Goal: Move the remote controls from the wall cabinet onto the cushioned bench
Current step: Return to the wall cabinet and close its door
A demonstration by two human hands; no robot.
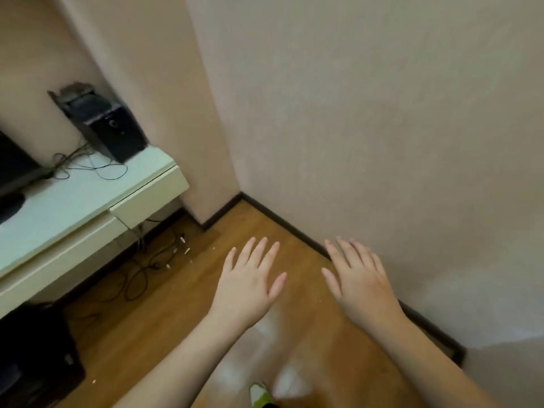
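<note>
Left hand and right hand out flat over the wood floor, fingers spread wide, holding nothing. No remote controls to be seen. Black speaker on the white cabinet, its small label too blurry to read. Loose wires below.
</note>
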